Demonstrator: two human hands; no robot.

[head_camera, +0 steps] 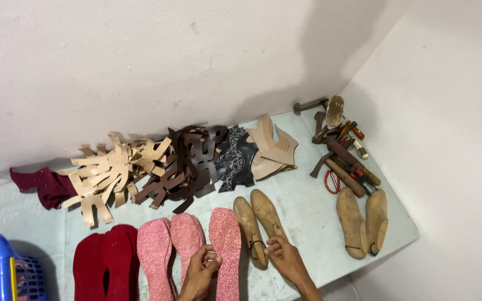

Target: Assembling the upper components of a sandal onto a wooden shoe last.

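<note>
While your left hand (199, 272) pinches the edge of a pink patterned insole (225, 251) between thumb and fingers, your right hand (285, 257) closes its fingertips on the heel end of a pair of wooden shoe lasts (258, 223) tied together and lying just beside that insole on the pale worktable (308, 217). Left of your hands lie two more pink insoles (168, 245) and then dark red insoles (104, 265). Behind them, along the wall, sit heaps of cut leather pieces: tan (110, 173), dark brown (188, 164), black (235, 159) and beige (271, 147). A second pair of lasts (362, 221) rests near the right edge, with hand tools (341, 153) piled behind it. A blue basket (1, 267) stands at far left.
</note>
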